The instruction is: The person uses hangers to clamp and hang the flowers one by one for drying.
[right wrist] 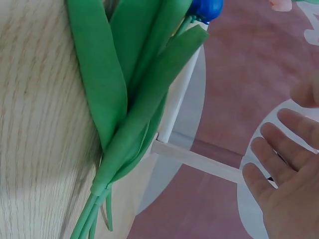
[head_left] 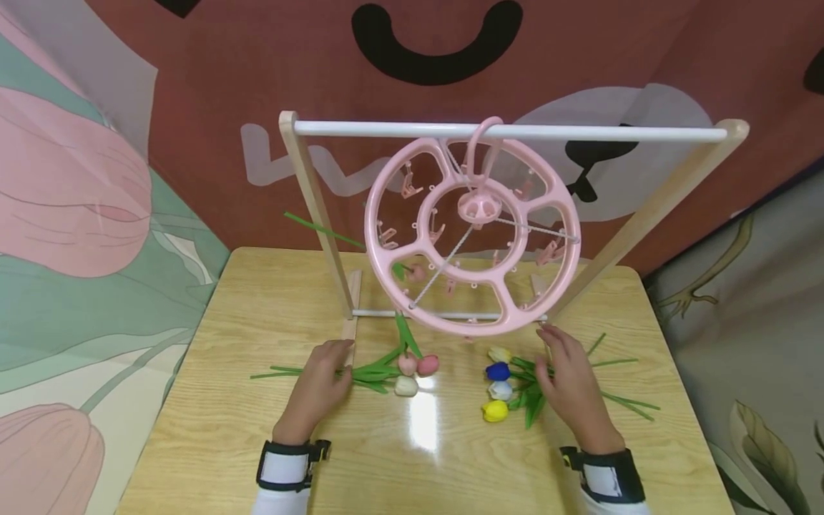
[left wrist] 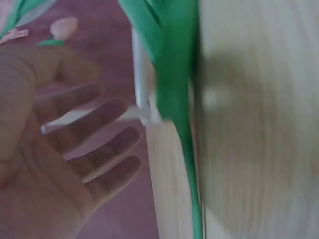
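My left hand point(head_left: 320, 386) hovers with spread fingers over the stems of artificial tulips on the table; two pink buds point(head_left: 428, 365) and a white bud point(head_left: 405, 386) lie to its right. Its palm holds nothing in the left wrist view, beside green leaves point(left wrist: 174, 74). Relaxed and holding nothing, my right hand point(head_left: 569, 383) is above the stems of a second tulip bunch. That bunch has a blue bud point(head_left: 498, 371), a white bud point(head_left: 501, 390), a yellow bud point(head_left: 495, 411) and a pale yellow one point(head_left: 499, 354). Its broad leaves point(right wrist: 129, 109) fill the right wrist view.
A pink round hanger point(head_left: 473, 330) with small clips hangs from the white top rod point(head_left: 618, 134) of a wooden rack point(head_left: 650, 211). Another pink tulip point(head_left: 416, 272) shows through the hanger's ring, its stem angling up left. Patterned cloth point(head_left: 257, 79) stands behind the table point(head_left: 212, 400).
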`<act>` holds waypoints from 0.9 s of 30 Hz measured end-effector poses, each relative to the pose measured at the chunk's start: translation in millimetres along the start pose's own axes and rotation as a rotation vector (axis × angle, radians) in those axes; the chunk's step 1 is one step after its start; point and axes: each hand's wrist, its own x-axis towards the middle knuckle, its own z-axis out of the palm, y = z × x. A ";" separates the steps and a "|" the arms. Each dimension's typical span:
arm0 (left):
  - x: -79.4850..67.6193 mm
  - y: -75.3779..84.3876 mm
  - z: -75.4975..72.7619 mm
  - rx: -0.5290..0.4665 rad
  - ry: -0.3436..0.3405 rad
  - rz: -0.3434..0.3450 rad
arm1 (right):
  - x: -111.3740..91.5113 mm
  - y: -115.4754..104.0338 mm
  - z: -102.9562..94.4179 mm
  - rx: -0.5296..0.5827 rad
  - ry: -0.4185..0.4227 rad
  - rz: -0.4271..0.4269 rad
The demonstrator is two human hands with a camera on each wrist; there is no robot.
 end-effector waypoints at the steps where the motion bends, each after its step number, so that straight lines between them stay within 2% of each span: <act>1: -1.7 -4.1 0.2 0.031 -0.014 -0.002 | 0.1 0.4 1.0 -0.007 -0.010 -0.002; 5: -8.2 -15.5 3.3 0.153 -0.034 -0.002 | -0.6 -0.5 5.0 -0.021 -0.055 -0.011; 9: -12.1 -21.5 7.1 0.239 -0.021 0.010 | -2.5 -3.2 9.0 -0.029 -0.102 -0.015; 17: -15.0 -28.9 13.8 0.317 0.073 0.087 | -6.5 -15.1 24.6 -0.038 -0.150 -0.103; 21: -15.3 -29.1 14.3 0.351 0.076 0.107 | -6.8 -24.2 31.8 -0.033 -0.178 -0.128; 27: -14.7 -24.0 11.0 0.352 0.076 0.148 | -4.8 -38.3 38.1 -0.029 -0.203 -0.143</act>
